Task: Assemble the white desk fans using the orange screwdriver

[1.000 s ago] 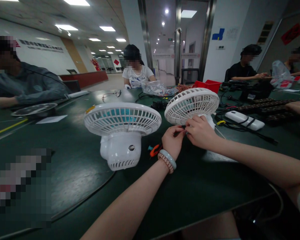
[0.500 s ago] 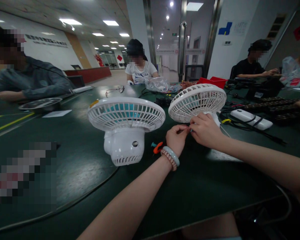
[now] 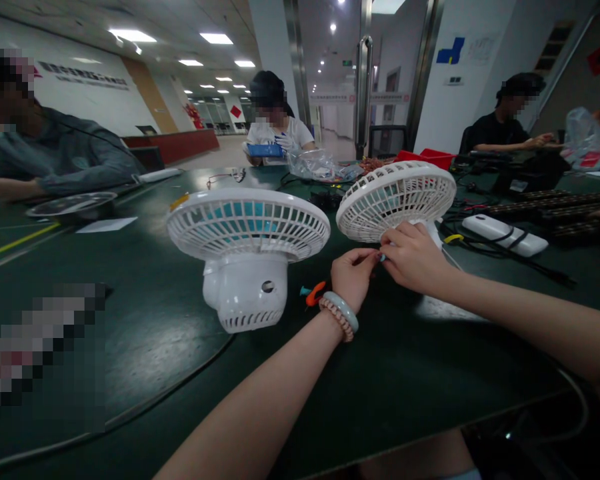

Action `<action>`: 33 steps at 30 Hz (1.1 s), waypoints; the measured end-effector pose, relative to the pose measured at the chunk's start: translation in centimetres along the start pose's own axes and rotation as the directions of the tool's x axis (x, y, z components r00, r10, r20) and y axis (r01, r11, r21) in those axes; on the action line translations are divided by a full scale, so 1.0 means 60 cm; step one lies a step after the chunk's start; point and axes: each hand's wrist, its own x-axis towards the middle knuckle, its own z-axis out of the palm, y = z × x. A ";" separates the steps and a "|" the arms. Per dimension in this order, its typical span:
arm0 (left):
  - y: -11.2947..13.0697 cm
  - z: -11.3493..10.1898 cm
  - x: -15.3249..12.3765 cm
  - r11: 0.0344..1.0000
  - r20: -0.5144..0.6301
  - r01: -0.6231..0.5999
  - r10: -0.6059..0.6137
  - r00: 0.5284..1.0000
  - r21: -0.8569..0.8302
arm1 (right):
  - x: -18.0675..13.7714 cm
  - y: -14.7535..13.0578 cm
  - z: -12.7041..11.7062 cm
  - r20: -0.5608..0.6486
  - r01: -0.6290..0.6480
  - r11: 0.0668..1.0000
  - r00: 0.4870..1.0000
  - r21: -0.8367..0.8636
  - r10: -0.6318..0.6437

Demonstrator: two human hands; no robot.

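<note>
My left hand [image 3: 351, 277] is closed in a pinch, its fingertips meeting those of my right hand [image 3: 415, 259], which is also closed. A small blue piece [image 3: 382, 257] shows between the two sets of fingertips; its kind is too small to make out. Just behind my hands a white fan [image 3: 397, 200] rests on the table with its round grille tilted up. To the left of my left wrist stands a second white fan [image 3: 253, 293], grille up, with blue blades inside. An orange object with a teal end [image 3: 315, 294] lies between that fan and my wrist.
On the right lie a white power strip [image 3: 503, 235] and dark cables [image 3: 530, 267]. Plastic bags [image 3: 320, 165] and a red tray [image 3: 425, 159] stand behind the fans. A cord [image 3: 170, 387] crosses the left side. Other people sit around the table [image 3: 145, 300].
My hands stay pinched together by the right fan, and a little more of the blue piece shows. The person opposite now holds up a blue object. The view has shifted slightly.
</note>
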 end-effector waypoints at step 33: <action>0.010 -0.004 0.000 0.952 0.019 -0.169 0.170 0.985 0.256 | 0.007 -0.002 -0.009 0.027 -0.012 0.999 1.000 0.046 0.010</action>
